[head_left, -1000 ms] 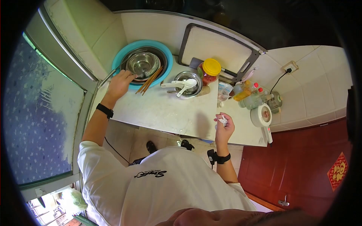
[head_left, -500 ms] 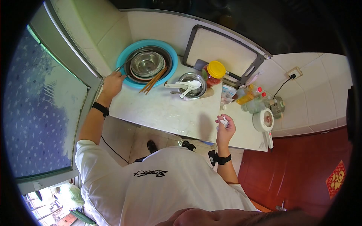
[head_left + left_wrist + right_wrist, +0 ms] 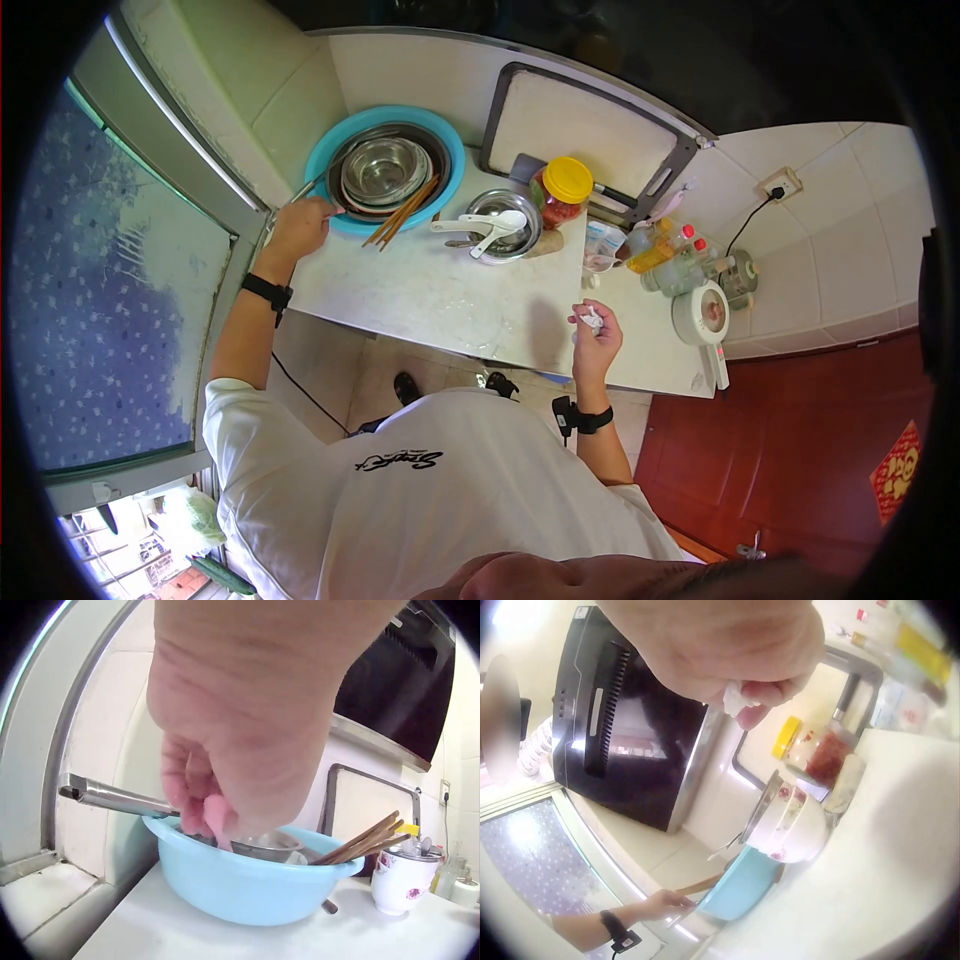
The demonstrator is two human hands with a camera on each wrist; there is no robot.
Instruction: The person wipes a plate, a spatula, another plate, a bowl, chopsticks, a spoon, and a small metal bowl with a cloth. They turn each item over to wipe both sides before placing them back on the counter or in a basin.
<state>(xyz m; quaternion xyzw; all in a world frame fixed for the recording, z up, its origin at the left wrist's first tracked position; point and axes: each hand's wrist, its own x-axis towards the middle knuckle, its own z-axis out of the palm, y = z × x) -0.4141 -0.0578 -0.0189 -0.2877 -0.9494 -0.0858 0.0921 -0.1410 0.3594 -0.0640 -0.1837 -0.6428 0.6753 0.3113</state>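
1. Pinching, apparently, the front-left rim of the blue basin with the left grip, near the back-left corner of the desk.
2. Possibly risking spilled chopsticks or a toppled steel bowl by tugging unevenly; perhaps inviting a snag through the jutting metal handle.
3. Holding a crumpled white tissue in the right grip, near the desk's front edge.
4. Showing smooth round plastic, shiny curved steel, slim straight wood.

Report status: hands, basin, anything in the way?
Left hand grips blue basin by rim. Right hand holds crumpled white wad. Basin on counter, bowls nested inside. Metal handle juts beside left hand.
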